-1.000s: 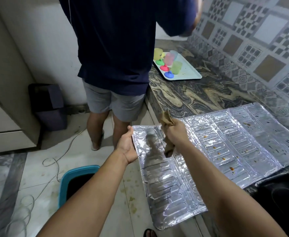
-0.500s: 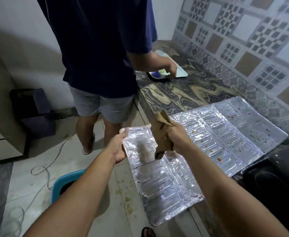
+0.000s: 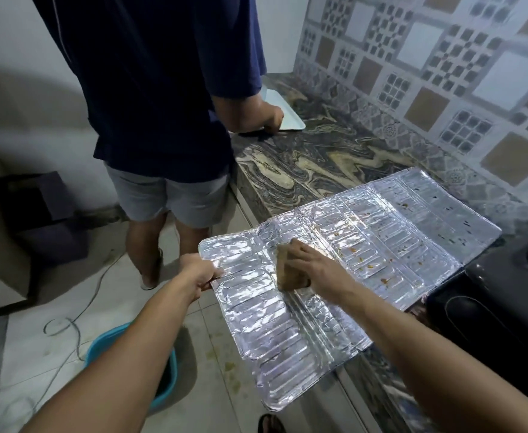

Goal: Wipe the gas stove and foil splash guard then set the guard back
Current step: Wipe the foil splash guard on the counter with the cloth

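Two hands are working on the silver, ribbed foil splash guard (image 3: 344, 276), which is lying unfolded across the edge of the swirled brown stone counter (image 3: 303, 164), its near panel hanging out over the tiled floor (image 3: 53, 307); we are pinching the guard's left edge with our left hand (image 3: 198, 273), fingers curled round the rim; our right hand (image 3: 315, 270) is pressing a brown cloth (image 3: 289, 273) flat against the middle panel, fingers bent over the cloth and holding it; orange-brown spots are showing on the far panels; the black gas stove (image 3: 490, 314) is sitting at the right, just beside the guard; a second person in a navy shirt (image 3: 150, 73) is standing at the counter, touching a pale tray (image 3: 287, 114); a blue plastic basin (image 3: 150, 370) is sitting on the floor below our left arm.
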